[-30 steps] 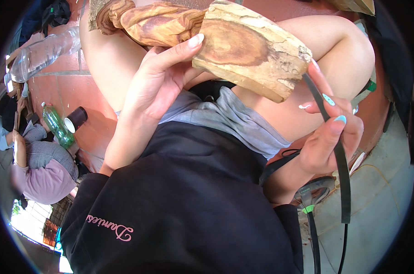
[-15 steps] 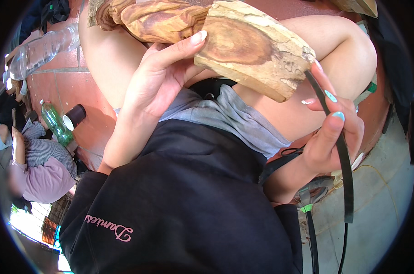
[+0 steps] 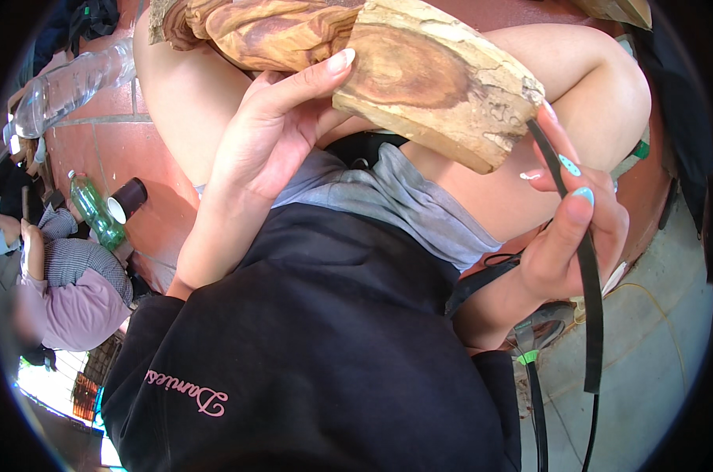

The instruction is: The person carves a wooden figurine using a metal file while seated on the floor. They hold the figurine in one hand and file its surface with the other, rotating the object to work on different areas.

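Note:
A thick log of brown wood point(image 3: 419, 75) with a sawn, ringed end lies across my bare thighs at the top of the view. My left hand point(image 3: 274, 130) rests against its near side, fingers stretched up along the cut end and thumb under it. My right hand point(image 3: 572, 228) holds a thin black strip point(image 3: 588, 291), like a flat blade or band, which runs from the log's lower right corner down past my fingers. I wear grey shorts point(image 3: 388, 197) and a black top point(image 3: 309, 354).
On the red tiled floor at the left stand a green bottle point(image 3: 97, 216), a dark cup point(image 3: 127, 200) and a clear plastic bottle point(image 3: 65, 86). Another person point(image 3: 73, 283) sits at the far left. A power tool with a green tag point(image 3: 533, 338) lies below my right hand.
Both hands and the log have stayed almost still; my right hand's fingers have shifted slightly on the black strip. The person at the left has moved a little.

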Demonstrator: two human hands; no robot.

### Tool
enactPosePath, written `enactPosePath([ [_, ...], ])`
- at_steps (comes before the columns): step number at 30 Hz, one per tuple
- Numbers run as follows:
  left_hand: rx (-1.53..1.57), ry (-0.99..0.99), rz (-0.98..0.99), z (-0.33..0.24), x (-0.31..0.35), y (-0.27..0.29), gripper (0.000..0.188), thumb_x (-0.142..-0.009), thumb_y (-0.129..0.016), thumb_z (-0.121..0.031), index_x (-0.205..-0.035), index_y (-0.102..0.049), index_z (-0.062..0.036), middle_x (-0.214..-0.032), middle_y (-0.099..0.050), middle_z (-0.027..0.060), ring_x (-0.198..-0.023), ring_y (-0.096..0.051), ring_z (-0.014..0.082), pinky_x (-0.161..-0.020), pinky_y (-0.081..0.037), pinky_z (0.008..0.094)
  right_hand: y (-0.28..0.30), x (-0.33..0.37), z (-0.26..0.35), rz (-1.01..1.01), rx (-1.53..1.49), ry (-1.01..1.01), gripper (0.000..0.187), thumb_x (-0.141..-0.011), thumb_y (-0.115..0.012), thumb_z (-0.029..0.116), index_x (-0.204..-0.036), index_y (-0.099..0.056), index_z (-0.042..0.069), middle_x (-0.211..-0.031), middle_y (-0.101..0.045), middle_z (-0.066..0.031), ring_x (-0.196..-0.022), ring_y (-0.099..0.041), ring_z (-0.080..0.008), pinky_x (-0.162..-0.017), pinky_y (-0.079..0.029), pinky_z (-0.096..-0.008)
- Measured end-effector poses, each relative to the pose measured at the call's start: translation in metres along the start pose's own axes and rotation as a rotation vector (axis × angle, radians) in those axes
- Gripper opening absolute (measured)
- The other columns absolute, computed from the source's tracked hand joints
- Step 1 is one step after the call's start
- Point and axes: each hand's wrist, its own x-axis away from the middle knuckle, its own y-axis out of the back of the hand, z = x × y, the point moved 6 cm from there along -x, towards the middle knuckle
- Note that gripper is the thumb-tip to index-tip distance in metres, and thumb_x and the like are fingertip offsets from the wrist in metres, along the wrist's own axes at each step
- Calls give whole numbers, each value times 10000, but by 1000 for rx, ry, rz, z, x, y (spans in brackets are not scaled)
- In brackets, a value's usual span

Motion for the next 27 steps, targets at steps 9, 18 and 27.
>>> enactPosePath([
  [9,-3,-1,2,-1,-1,-2,455,-867,-630,-80,-1263,-447,49,-1212,-565,121,-1127,-560,206,-995,-456,342,-5,4,1,-44,9,-42,213,-944,-506,138,-920,-534,-71,-739,-600,-187,-910,-637,-475,-788,-526,-465],
  [18,-119,-13,-17,0,0,-5,393,-911,-585,-170,-1249,-476,-3,-1184,-576,71,-1083,-566,152,-819,-536,263,-9,6,7,9,112,-50,183,-955,-476,108,-922,-488,-72,-820,-587,-197,-971,-627,-448,-820,-523,-445],
  [27,-112,-22,6,1,-1,-4,437,-903,-598,-151,-1275,-435,11,-1220,-553,96,-1126,-548,181,-901,-510,310,-16,7,10,134,350,66,138,-961,-454,87,-958,-424,-48,-770,-569,-188,-866,-632,-376,-717,-532,-365],
])
